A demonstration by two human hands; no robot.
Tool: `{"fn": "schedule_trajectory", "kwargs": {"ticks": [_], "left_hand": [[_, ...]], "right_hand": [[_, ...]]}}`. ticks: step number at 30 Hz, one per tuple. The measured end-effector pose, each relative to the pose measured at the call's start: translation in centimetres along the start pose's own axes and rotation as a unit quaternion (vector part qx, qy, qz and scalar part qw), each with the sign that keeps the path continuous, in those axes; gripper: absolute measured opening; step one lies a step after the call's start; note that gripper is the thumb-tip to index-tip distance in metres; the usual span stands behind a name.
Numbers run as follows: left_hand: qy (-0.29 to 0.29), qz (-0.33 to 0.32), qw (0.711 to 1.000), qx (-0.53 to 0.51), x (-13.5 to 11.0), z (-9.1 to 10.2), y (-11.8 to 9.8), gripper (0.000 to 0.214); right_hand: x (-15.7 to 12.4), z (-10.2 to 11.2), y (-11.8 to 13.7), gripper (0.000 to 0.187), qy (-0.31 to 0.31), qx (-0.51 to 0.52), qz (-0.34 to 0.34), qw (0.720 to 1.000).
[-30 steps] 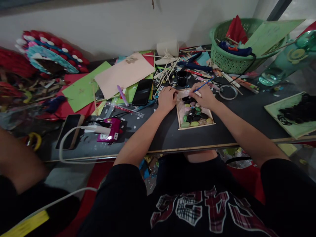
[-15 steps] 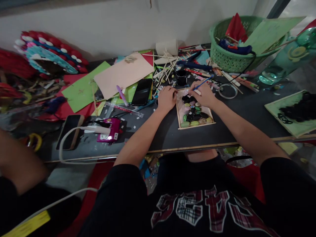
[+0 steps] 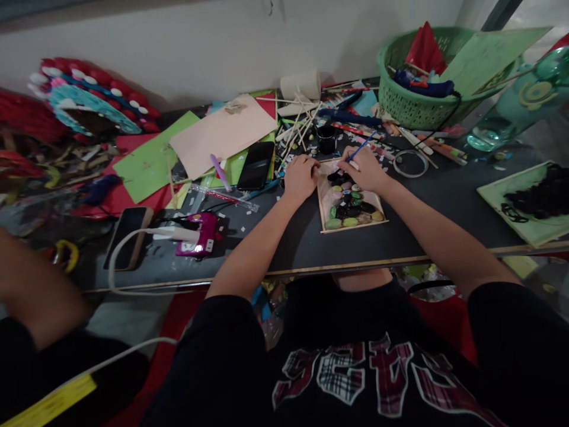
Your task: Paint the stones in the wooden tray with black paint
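A small stick-edged board (image 3: 327, 197) lies flat on the dark table before me, with green, yellow, pink and black painted stones (image 3: 349, 222) set on it. My right hand (image 3: 368, 170) pinches a thin blue paintbrush (image 3: 361, 147) over the board's upper part, by the black stones there. The brush tip is hidden by the fingers. At the board's upper left edge, my left hand (image 3: 301, 178) is closed with curled fingers, holding that edge. Just beyond the board stands a small black pot (image 3: 326, 139).
Wooden sticks (image 3: 297, 121), paper sheets (image 3: 222, 135) and a black phone (image 3: 256, 165) lie behind and left. A green basket (image 3: 415, 110) and a bottle (image 3: 502, 121) stand back right. A purple charger block (image 3: 198, 236) with a white cable is left; another person's arm (image 3: 40, 284) is beyond.
The brush in my right hand has tilted steeper, its back end moving a little left. My left hand and the board have stayed in place.
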State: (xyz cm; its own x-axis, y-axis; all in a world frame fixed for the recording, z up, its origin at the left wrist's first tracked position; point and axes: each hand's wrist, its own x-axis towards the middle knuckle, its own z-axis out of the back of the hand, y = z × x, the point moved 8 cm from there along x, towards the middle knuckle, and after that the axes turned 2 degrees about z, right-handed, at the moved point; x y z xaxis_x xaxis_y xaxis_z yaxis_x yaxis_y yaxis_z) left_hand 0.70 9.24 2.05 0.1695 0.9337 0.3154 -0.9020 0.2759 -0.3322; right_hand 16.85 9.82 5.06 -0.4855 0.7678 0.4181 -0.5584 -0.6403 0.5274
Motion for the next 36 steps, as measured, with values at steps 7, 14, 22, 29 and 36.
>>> {"fn": "schedule_trajectory", "kwargs": {"ticks": [7,14,22,29,36], "left_hand": [[-0.006,0.0,1.0,0.001,-0.1,0.0,0.0,0.024],[-0.004,0.006,1.0,0.006,-0.1,0.2,-0.2,0.024],[0.006,0.01,1.0,-0.001,0.0,0.2,-0.2,0.025],[-0.009,0.008,1.0,-0.005,-0.1,0.1,0.1,0.023],[-0.006,0.005,1.0,-0.009,-0.1,0.0,0.1,0.024]], "right_hand": [[-0.3,1.6,-2.0,0.05,-0.059,0.057,-0.053,0.995],[-0.3,0.1,-1.9,0.041,-0.012,0.06,-0.101,0.993],[-0.2,0.3,-1.2,0.044,-0.042,0.057,-0.078,0.994],[-0.5,1.2,-1.9,0.043,-0.057,-0.022,-0.072,0.996],[-0.1,-0.3,-0.6,0.046,-0.023,0.009,-0.042,0.999]]}}
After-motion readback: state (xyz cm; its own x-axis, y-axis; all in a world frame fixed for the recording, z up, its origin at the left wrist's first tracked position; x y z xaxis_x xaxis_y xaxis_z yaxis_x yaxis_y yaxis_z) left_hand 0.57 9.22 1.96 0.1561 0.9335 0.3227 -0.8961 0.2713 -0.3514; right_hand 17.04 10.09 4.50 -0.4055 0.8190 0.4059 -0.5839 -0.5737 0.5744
